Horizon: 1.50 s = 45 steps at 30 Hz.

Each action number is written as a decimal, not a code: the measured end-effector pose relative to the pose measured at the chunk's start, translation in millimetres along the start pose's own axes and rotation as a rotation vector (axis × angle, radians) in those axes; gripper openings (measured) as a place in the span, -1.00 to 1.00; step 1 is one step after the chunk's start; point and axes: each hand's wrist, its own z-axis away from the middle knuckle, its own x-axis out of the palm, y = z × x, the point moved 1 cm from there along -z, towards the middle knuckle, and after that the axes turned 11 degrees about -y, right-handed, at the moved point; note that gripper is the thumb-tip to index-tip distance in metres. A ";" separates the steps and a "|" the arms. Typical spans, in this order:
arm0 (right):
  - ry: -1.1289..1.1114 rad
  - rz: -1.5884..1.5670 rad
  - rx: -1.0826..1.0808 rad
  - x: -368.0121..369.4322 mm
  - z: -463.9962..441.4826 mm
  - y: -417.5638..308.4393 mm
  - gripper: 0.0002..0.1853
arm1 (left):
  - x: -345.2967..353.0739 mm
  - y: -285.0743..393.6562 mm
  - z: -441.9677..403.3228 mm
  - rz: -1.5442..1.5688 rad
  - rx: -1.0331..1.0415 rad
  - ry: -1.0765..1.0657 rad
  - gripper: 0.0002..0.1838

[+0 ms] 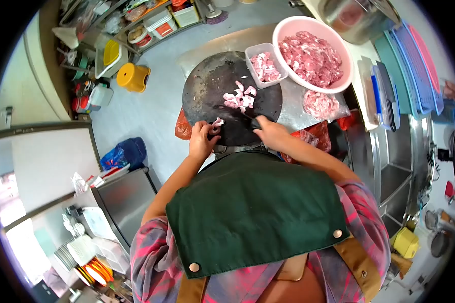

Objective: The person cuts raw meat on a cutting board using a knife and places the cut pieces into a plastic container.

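Note:
A round dark chopping board (202, 83) lies in front of me. My left hand (203, 139) is at its near left edge, fingers closed on a piece of raw meat (217, 123). On the near right side, my right hand (270, 132) grips the dark handle of a knife (256, 122); the blade is hard to make out against the board. A small pile of cut meat pieces (240, 97) rests on the board beyond both hands. Overlapping the board's far right edge is a clear plastic container (250, 52) of meat pieces.
A large pink basin (346, 83) of cut meat stands at the back right. Near it, a bag of meat (321, 105) lies on the metal surface. Red plastic bags (318, 136) are close to my right forearm. A yellow stool (132, 77) stands on the floor to the left.

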 end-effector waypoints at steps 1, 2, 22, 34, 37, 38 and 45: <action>0.051 0.016 0.017 -2.5 8.8 3.9 -0.62 | -1.1 -2.3 7.8 -0.025 -0.024 -0.012 -0.58; 0.021 -0.043 0.029 -5.2 15.0 4.6 -0.63 | -0.1 -2.6 9.8 0.037 -0.004 -0.004 -0.58; 0.018 0.186 -0.259 10.5 25.7 -5.0 -0.67 | -5.8 -0.5 19.1 0.033 0.067 0.039 -0.82; -0.021 0.221 -0.231 37.3 -30.0 -43.2 -0.71 | 2.2 3.0 8.8 -0.105 0.187 0.035 -0.92; -0.044 0.223 -0.200 24.8 -1.4 -26.2 -0.71 | -6.0 -6.8 17.3 -0.163 0.081 -0.101 -0.92; -0.053 0.222 -0.177 22.6 8.6 -16.8 -0.70 | -9.0 -8.8 19.5 -0.161 0.049 -0.114 -0.91; 0.311 -0.438 0.121 44.5 45.3 21.6 -0.62 | -7.4 2.7 -10.5 0.194 0.077 0.058 -0.75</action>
